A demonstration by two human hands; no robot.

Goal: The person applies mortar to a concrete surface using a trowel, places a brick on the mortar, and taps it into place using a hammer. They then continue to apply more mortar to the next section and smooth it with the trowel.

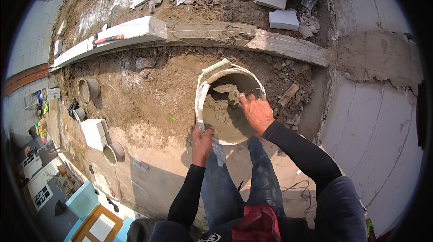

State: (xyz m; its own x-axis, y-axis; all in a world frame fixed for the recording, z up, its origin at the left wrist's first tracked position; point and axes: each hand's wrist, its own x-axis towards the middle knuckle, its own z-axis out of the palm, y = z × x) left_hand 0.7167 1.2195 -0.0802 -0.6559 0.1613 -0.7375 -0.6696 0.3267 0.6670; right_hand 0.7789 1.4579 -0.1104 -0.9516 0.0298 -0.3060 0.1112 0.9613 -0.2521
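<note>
A white bucket [200, 102] stands before my legs with wet grey mortar [225, 125] inside. My left hand [202, 145] is closed on its near left rim, the thumb over the edge. My right hand [258, 113] reaches over the right side into the bucket, closed around a trowel [225, 89]. The trowel's blade, smeared with mortar, lies against the mortar toward the far inner wall; most of its handle is hidden by my fingers. The bucket's carrying handle [215, 67] rests at the far rim.
Beyond the bucket runs a low wall of white blocks [122, 34] and a mortar-covered beam [207, 32], with a hammer [108, 39] on the blocks. Smaller buckets [88, 89] and a white block [94, 133] stand left. A block wall [365, 138] rises at right. A cable [301, 190] lies near my right leg.
</note>
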